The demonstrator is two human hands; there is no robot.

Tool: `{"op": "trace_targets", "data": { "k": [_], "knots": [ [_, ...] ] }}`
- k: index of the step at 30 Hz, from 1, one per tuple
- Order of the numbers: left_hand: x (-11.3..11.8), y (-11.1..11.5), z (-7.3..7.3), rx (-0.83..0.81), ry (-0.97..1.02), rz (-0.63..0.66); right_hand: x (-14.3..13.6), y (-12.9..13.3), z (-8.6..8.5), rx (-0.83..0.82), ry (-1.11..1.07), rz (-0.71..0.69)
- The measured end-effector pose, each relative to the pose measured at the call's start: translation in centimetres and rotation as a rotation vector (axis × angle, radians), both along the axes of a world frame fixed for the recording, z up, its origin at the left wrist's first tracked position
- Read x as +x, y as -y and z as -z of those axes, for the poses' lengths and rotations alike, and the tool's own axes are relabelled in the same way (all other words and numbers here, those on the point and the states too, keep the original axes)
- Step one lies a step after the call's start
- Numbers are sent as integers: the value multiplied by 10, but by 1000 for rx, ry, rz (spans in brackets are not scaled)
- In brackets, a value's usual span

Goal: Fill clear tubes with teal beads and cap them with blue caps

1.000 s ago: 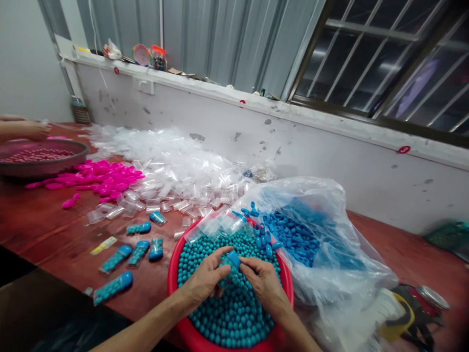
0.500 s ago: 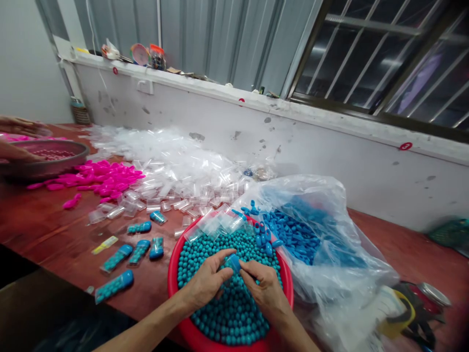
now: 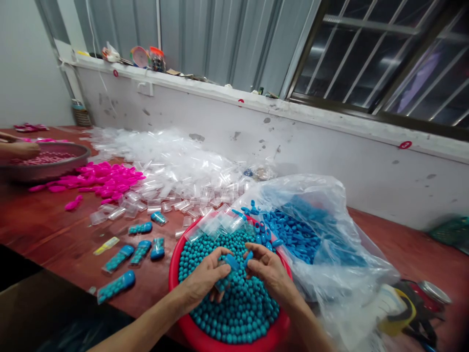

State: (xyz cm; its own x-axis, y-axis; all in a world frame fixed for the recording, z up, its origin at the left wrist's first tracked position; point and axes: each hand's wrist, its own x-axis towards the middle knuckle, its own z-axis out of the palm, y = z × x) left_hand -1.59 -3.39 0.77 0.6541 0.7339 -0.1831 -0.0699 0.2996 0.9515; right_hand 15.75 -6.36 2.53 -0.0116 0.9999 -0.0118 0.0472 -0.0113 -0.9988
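We held our hands apart over the red tub, its teal beads beneath them. Our left hand was closed around a clear tube, blue at one end; our right hand pinched a blue piece just beside it. Six filled tubes lay on the surface to the left, a plastic bag to the right. Beyond, we saw clear tubes heaped, pink pieces, and another person's hand at a basin.

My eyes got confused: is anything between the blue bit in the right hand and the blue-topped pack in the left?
Nothing visible; a gap separates the blue bit in the right hand from the blue-topped pack in the left hand, teal beads below.
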Motion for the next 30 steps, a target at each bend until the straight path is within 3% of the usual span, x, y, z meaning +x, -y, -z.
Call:
{"op": "trace_targets", "data": {
  "k": [3,9,13,18,21,26,30],
  "knots": [
    [0,2,1,-14,-4,-26,-5,-2,2,-9,13,57],
    [8,11,-1,83,-33,-171,-21,16,10,165,525,-129],
    [10,11,-6,210,-55,-225,-34,24,15,225,747,-126],
    [13,12,-5,241,-113,-250,-49,26,19,306,845,22],
    [16,16,-1,222,-158,-262,-51,26,24,347,884,43],
    [17,22,3,412,-249,-294,-53,29,30,319,890,8],
    [1,19,1,513,-365,-244,-53,29,24,274,858,-146]
  ]
}}
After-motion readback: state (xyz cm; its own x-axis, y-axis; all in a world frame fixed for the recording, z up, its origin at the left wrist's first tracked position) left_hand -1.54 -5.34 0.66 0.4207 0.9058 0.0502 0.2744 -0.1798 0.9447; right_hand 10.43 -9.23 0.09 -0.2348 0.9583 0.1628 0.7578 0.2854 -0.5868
